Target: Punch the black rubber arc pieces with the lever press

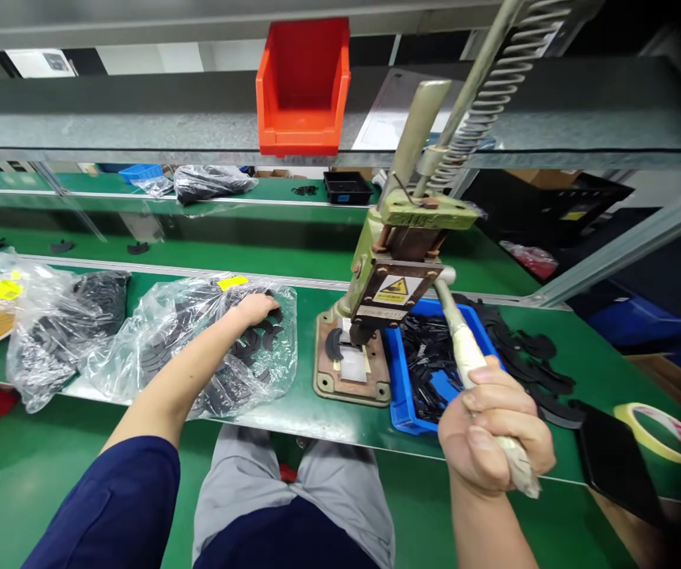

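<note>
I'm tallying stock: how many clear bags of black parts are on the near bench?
2. The left bag lies at the bench's left; the middle bag, under the left hand, lies nearer the press. Their plastic overlaps, so another may be hidden.

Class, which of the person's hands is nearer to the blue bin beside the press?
The right hand: it grips the lever at the bin's front right corner. The left hand is at the bag, across the press.
</note>
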